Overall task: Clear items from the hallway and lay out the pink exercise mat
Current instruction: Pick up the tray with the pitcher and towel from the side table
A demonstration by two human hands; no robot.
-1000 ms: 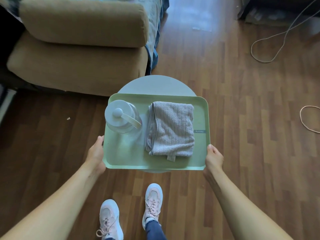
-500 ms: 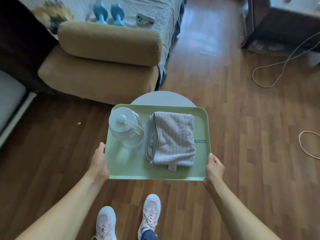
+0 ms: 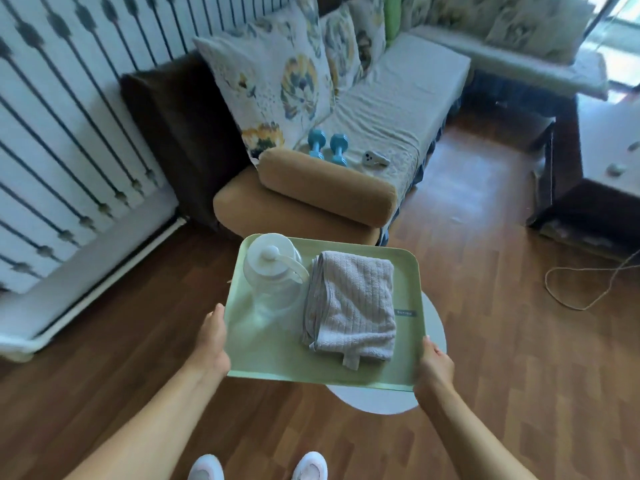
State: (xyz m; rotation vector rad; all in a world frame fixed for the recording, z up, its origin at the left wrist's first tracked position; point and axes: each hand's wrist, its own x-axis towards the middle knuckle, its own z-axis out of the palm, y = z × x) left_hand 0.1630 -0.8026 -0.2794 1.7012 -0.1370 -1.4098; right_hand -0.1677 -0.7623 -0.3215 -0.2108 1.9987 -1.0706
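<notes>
Head view: pale-green tray (image 3: 270,351), folded grey towel (image 3: 351,306), clear jug (image 3: 273,268)

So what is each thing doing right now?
Tray, held up by both hands.
Jug, upright, lid on, on the tray.
Towel, folded, lying beside the jug.
Left hand, gripping tray's left edge.
Right hand, gripping tray's right edge.
Dumbbells, lying on the sofa.

Both bare arms stretch forward, well apart.
The left grip (image 3: 211,341) and right grip (image 3: 433,367) each hold a near corner of the tray (image 3: 270,351), thumbs over its rim, fingers hidden beneath.
</notes>
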